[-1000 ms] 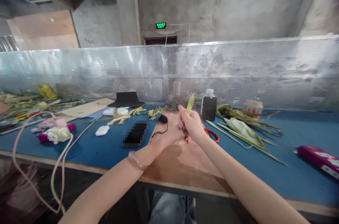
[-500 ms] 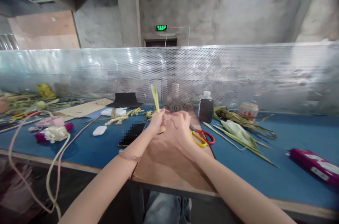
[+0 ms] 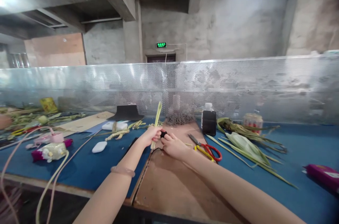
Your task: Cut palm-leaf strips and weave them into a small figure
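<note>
Husk strip (image 3: 158,112), clenched near-upright in left hand (image 3: 152,135).
Pale green to yellow, narrow, leaning slightly right, over left edge of brown board (image 3: 169,187). Right hand (image 3: 173,147): fingers at small black object (image 3: 164,134), grasp or mere touch not determinable. Counted: one pair of scissors (image 3: 203,147), one dark bottle (image 3: 209,123). Hidden: middle of strip, behind left hand. Cut off: purple packet (image 3: 321,177), right edge.

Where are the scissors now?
In the head view, the scissors lie right of centre, at the right edge of the board, near the right hand.
</note>
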A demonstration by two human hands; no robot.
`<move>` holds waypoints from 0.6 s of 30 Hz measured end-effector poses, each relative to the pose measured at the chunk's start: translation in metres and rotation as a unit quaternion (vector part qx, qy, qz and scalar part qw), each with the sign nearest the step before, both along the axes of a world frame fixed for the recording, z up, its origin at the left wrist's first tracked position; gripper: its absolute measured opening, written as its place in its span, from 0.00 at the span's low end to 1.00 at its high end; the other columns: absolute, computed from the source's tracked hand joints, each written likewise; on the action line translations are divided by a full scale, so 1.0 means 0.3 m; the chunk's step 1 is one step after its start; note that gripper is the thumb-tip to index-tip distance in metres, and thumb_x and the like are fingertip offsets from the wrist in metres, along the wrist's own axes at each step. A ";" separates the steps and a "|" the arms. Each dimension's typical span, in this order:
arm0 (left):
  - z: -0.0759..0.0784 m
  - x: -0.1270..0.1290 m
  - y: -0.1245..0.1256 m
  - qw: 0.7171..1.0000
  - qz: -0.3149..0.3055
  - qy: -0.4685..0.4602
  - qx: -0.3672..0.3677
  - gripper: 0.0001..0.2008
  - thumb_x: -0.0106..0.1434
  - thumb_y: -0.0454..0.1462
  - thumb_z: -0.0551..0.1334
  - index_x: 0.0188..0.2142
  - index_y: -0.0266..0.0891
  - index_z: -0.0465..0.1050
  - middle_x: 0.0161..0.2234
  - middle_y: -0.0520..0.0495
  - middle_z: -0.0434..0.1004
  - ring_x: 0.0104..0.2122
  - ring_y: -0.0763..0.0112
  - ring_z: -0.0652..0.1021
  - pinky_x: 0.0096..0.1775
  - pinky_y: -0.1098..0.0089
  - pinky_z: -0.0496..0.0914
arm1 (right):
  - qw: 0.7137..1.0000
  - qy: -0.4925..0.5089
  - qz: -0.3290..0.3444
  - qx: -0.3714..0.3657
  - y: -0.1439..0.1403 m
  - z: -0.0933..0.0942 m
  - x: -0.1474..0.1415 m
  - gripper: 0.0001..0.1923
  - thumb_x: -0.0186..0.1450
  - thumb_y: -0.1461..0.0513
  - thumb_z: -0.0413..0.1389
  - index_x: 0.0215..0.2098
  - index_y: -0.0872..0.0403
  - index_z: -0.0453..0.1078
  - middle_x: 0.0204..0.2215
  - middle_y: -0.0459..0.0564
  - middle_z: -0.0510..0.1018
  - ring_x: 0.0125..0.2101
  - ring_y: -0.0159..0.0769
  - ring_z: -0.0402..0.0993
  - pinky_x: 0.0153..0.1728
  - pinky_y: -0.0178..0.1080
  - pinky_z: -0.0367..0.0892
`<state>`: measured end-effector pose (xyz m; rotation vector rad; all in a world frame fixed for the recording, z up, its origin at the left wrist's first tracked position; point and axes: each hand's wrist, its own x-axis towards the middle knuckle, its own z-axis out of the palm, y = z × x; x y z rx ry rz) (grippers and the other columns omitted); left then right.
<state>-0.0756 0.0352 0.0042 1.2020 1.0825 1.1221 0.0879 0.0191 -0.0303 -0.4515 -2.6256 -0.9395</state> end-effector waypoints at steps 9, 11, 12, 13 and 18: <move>-0.005 0.000 -0.008 0.993 -0.010 0.082 -0.079 0.16 0.53 0.44 0.64 0.24 0.33 0.65 0.11 0.62 0.49 0.10 0.87 0.48 0.15 0.80 0.40 | 0.984 0.152 0.009 -0.092 0.011 0.063 0.052 0.08 0.62 0.68 0.51 0.36 0.57 0.71 0.39 0.54 0.70 0.41 0.40 0.61 0.43 0.43 0.61; -0.005 0.007 -0.008 0.993 -0.015 0.078 -0.092 0.16 0.54 0.45 0.63 0.24 0.32 0.66 0.13 0.56 0.59 0.10 0.88 0.48 0.15 0.80 0.40 | 0.957 0.260 0.007 -0.129 0.012 0.102 0.068 0.08 0.62 0.68 0.50 0.33 0.56 0.71 0.39 0.54 0.70 0.40 0.40 0.61 0.43 0.43 0.61; -0.005 0.012 -0.008 0.992 -0.013 0.072 -0.099 0.16 0.55 0.45 0.62 0.25 0.31 0.67 0.16 0.52 0.65 0.10 0.88 0.49 0.15 0.81 0.40 | 0.938 0.318 0.012 -0.140 0.013 0.121 0.074 0.08 0.62 0.68 0.49 0.32 0.56 0.71 0.39 0.54 0.69 0.40 0.40 0.61 0.43 0.43 0.61; -0.004 0.016 -0.008 0.992 -0.013 0.061 -0.106 0.16 0.57 0.44 0.60 0.27 0.30 0.67 0.20 0.46 0.70 0.10 0.89 0.49 0.14 0.81 0.40 | 0.917 0.370 0.028 -0.148 0.013 0.137 0.078 0.08 0.62 0.68 0.49 0.31 0.56 0.70 0.38 0.54 0.68 0.41 0.40 0.62 0.43 0.44 0.61; 0.000 0.048 -0.012 0.983 -0.068 -0.040 -0.164 0.14 0.64 0.41 0.52 0.29 0.30 0.65 0.30 0.36 0.76 0.11 0.90 0.48 0.13 0.82 0.41 | 0.828 0.482 0.116 -0.261 -0.002 0.197 0.079 0.06 0.61 0.66 0.48 0.31 0.56 0.67 0.36 0.52 0.66 0.33 0.33 0.66 0.34 0.38 0.66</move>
